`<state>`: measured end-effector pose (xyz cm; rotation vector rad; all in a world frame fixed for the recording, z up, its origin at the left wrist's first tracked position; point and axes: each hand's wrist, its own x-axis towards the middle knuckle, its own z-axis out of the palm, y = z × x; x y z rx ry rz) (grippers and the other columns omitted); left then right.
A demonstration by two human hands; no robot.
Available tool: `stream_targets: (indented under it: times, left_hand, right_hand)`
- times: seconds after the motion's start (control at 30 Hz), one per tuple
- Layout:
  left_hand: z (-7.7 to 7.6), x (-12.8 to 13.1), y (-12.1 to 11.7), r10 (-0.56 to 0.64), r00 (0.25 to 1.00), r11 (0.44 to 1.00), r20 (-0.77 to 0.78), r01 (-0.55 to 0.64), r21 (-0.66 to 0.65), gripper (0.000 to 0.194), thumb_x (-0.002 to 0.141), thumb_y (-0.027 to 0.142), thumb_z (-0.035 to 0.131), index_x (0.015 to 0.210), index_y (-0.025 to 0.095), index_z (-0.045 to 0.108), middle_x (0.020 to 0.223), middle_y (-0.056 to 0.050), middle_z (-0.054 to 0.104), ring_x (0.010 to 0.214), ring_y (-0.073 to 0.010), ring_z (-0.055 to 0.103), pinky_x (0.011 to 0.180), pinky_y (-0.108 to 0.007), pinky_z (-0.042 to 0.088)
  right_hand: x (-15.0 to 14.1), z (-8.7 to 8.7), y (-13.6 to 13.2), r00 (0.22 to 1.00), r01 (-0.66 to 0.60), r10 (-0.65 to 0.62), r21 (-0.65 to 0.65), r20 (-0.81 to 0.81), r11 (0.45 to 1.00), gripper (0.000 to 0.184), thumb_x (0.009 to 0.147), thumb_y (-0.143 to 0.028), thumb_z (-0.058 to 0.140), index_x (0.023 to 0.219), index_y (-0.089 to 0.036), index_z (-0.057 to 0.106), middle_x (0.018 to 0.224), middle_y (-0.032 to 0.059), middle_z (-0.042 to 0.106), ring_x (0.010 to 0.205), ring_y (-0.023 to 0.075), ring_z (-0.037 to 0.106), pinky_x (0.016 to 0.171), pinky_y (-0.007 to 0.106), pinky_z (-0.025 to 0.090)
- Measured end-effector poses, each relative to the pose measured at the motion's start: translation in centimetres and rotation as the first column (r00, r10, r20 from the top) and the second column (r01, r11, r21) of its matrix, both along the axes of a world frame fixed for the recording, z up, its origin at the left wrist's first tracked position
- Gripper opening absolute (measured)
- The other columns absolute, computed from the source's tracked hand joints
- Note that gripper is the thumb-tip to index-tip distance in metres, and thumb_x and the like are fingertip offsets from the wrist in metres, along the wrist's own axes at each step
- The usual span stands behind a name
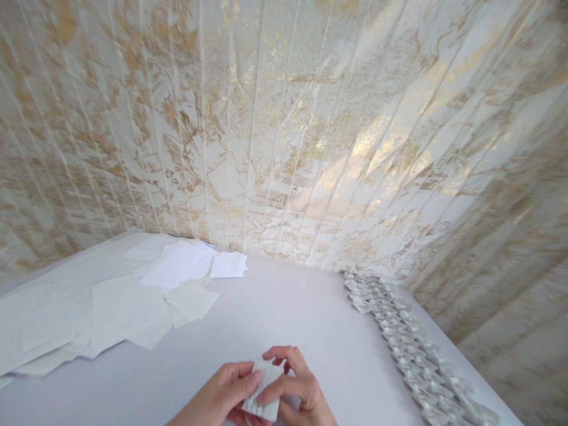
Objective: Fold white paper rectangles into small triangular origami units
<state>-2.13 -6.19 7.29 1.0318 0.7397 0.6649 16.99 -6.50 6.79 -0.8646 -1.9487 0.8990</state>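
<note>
Near the bottom middle of the view, both hands meet over the table around a small whitish piece of folded paper (pixel 267 378). My left hand (pixel 231 390) grips it from the left, thumb lying on its upper face and fingers beneath. From the right, my right hand (pixel 298 387) takes hold of it too, with one finger pressed on the face and another bent above the far edge. Faint dark marks show along the paper's lower edge. The undersides of the fingers are hidden.
Loose sheets of pale paper (pixel 124 305) overlap on the left of the white table (pixel 284 313). A small stack of white paper squares (pixel 228 264) lies at the back. Rows of folded paper pieces (pixel 408 349) line the right edge. Patterned curtain (pixel 284 118) hangs behind.
</note>
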Motion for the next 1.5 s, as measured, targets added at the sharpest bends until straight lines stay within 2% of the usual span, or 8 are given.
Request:
stream_targets:
  times: [0.17, 0.27, 0.47, 0.57, 0.73, 0.87, 1.17, 1.5]
  left_hand:
    - [-0.9, -0.4, 0.7, -0.097, 0.995, 0.995, 0.014, 0.097, -0.001, 0.064, 0.076, 0.069, 0.067, 0.103, 0.011, 0.067, 0.074, -0.01, 0.074, 0.063, -0.0188, 0.066, 0.057, -0.024, 0.045]
    - [-1.5, -0.7, 0.8, -0.161, 0.986, 0.987, -0.05, 0.161, -0.003, 0.063, 0.074, 0.071, 0.068, 0.097, 0.012, 0.068, 0.07, -0.01, 0.074, 0.058, -0.0174, 0.063, 0.054, -0.024, 0.043]
    - [-0.6, -0.7, 0.2, -0.163, 0.982, 0.987, -0.098, 0.161, -0.027, 0.06, 0.079, 0.071, 0.063, 0.094, 0.013, 0.068, 0.072, -0.01, 0.074, 0.06, -0.0184, 0.063, 0.053, -0.024, 0.044]
    - [-0.4, -0.5, -0.1, -0.113, 0.992, 0.993, -0.064, 0.111, -0.043, 0.069, 0.081, 0.079, 0.05, 0.096, 0.014, 0.066, 0.08, -0.012, 0.075, 0.071, -0.0218, 0.067, 0.058, -0.027, 0.047]
    - [-1.9, 0.3, -0.1, -0.118, 0.992, 0.992, -0.035, 0.12, 0.049, 0.066, 0.077, 0.074, 0.062, 0.102, 0.013, 0.062, 0.077, -0.012, 0.075, 0.064, -0.0182, 0.065, 0.055, -0.024, 0.044]
    - [-2.9, 0.7, -0.2, -0.049, 0.998, 0.997, -0.049, 0.052, 0.057, 0.058, 0.083, 0.07, 0.058, 0.096, 0.013, 0.061, 0.073, -0.011, 0.075, 0.058, -0.0167, 0.064, 0.055, -0.025, 0.045]
    - [-2.9, 0.9, -0.3, -0.02, 0.998, 0.999, -0.052, 0.022, 0.039, 0.063, 0.08, 0.072, 0.061, 0.098, 0.012, 0.065, 0.069, -0.01, 0.075, 0.056, -0.0168, 0.064, 0.054, -0.024, 0.044]
    - [-3.1, 1.0, -0.3, -0.008, 0.999, 0.998, -0.04, 0.01, 0.059, 0.063, 0.081, 0.073, 0.058, 0.096, 0.012, 0.067, 0.07, -0.011, 0.075, 0.058, -0.0181, 0.065, 0.055, -0.025, 0.046]
  right_hand:
    - [0.8, 0.5, 0.2, 0.999, -0.02, 0.02, -0.024, 0.026, 1.0, 0.02, 0.09, -0.047, 0.064, 0.092, -0.035, 0.08, 0.118, 0.0079, 0.061, 0.102, 0.0231, 0.057, 0.085, 0.035, 0.044]
    - [1.0, 0.4, 0.2, 0.999, -0.044, 0.045, -0.101, 0.01, 0.994, 0.037, 0.086, -0.061, 0.062, 0.086, -0.029, 0.081, 0.093, 0.0075, 0.065, 0.087, 0.0211, 0.058, 0.077, 0.034, 0.043]
    - [0.0, -0.9, 0.1, 0.988, 0.083, -0.128, -0.389, -0.092, 0.918, 0.051, 0.08, -0.065, 0.066, 0.068, -0.015, 0.063, 0.059, -0.0005, 0.057, 0.058, 0.0122, 0.046, 0.057, 0.025, 0.035]
    - [-0.4, -1.1, 0.0, 0.98, 0.171, -0.197, -0.378, -0.032, 0.91, 0.046, 0.083, -0.059, 0.063, 0.066, -0.017, 0.055, 0.059, -0.0025, 0.052, 0.058, 0.0118, 0.043, 0.057, 0.025, 0.035]
    - [-0.7, -1.1, 0.0, 0.969, 0.234, -0.248, -0.342, 0.001, 0.91, 0.034, 0.083, -0.045, 0.062, 0.065, -0.019, 0.049, 0.06, -0.0035, 0.047, 0.059, 0.0125, 0.043, 0.058, 0.025, 0.035]
    - [-1.0, -1.0, 0.0, 0.971, 0.204, -0.236, -0.362, -0.045, 0.91, 0.028, 0.082, -0.039, 0.063, 0.068, -0.02, 0.048, 0.062, -0.0041, 0.047, 0.06, 0.0127, 0.044, 0.06, 0.025, 0.035]
    - [-0.8, -1.5, 0.0, 0.985, 0.034, -0.094, -0.378, -0.143, 0.925, 0.041, 0.083, -0.053, 0.065, 0.103, -0.02, 0.053, 0.059, -0.01, 0.039, 0.052, 0.0095, 0.033, 0.051, 0.022, 0.024]
    - [-1.0, -2.1, -0.1, 0.969, -0.036, -0.084, -0.467, -0.233, 0.884, 0.052, 0.083, -0.065, 0.061, 0.106, -0.019, 0.057, 0.059, -0.0082, 0.045, 0.05, 0.0093, 0.037, 0.051, 0.022, 0.028]
